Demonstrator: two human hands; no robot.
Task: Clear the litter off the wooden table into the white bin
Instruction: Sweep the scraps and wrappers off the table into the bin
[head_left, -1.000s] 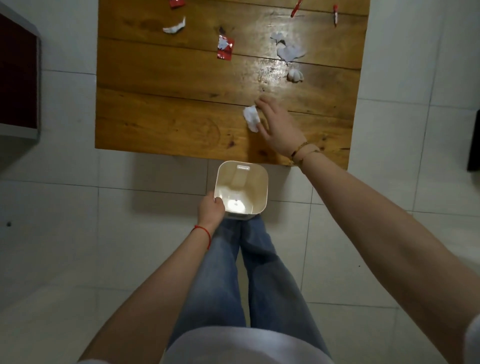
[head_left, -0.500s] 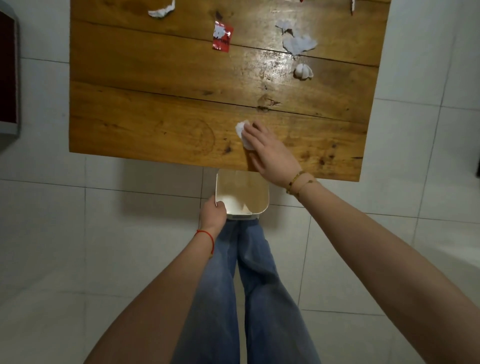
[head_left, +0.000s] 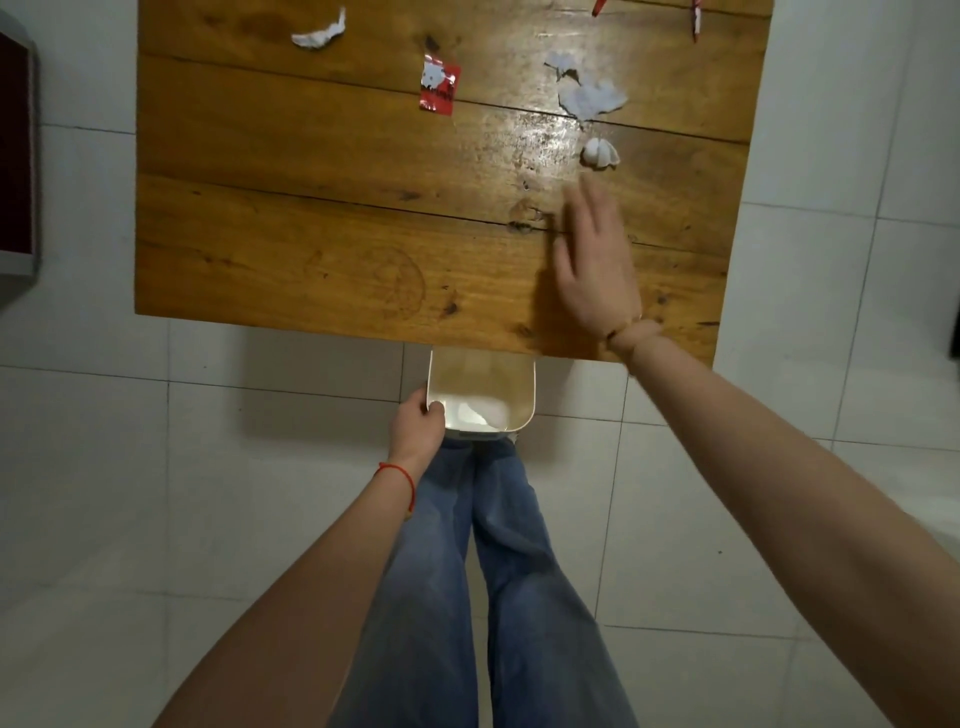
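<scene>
My left hand (head_left: 418, 427) grips the left rim of the white bin (head_left: 525, 405), held just under the near edge of the wooden table (head_left: 311, 234). White paper lies inside the bin. My right hand (head_left: 595, 265), blurred, hovers flat over the table with fingers apart and nothing in it. Just beyond its fingertips sits a small white paper ball (head_left: 600, 152). Farther back lie a torn white tissue (head_left: 589, 96), a red wrapper (head_left: 439, 89) and a white scrap (head_left: 319, 35). Red bits (head_left: 696, 21) show at the far edge.
White floor tiles surround the table. A dark red cabinet (head_left: 15, 156) with a grey frame stands at the left. My legs in blue jeans (head_left: 498, 571) are directly below the bin.
My right hand swept the crumpled white paper off the near table edge into the bin, then moved back over the table toward the paper ball. The bin shifted closer under the edge.
</scene>
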